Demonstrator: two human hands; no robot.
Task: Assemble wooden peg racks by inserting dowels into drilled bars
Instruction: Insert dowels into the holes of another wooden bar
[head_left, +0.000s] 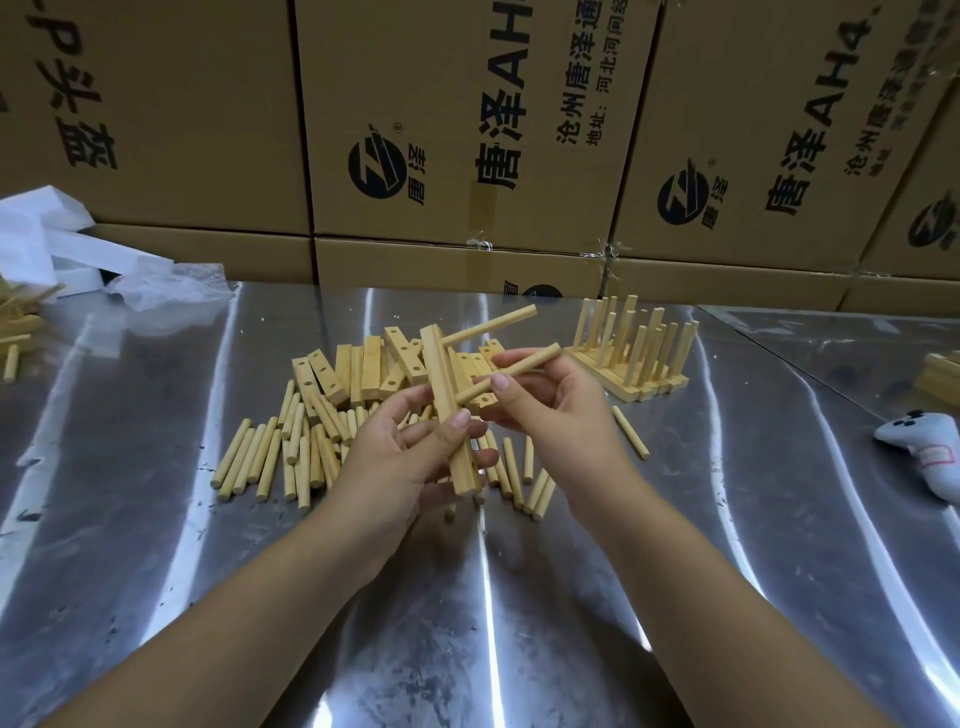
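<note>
forearms reaching in over steel counter (519, 597). left grip (410, 457) wrapped round lower half of upright bar (442, 374). right grip (561, 410) pinching second dowel (540, 356), near end against bar's side just above left thumb, probably at a hole, depth hidden. first dowel (491, 325) already seated near bar's top. finished racks (634, 358) standing beyond right grip. far from done, judging by heaped loose bars (358, 369) and loose dowels (270, 457) lying below and behind both grips.

Glossy streaked metal on tabletop (519, 623). Pale, smooth bare wood for dowels (260, 457) and bars (332, 374). Matt brown cardboard for boxes (208, 104).
</note>
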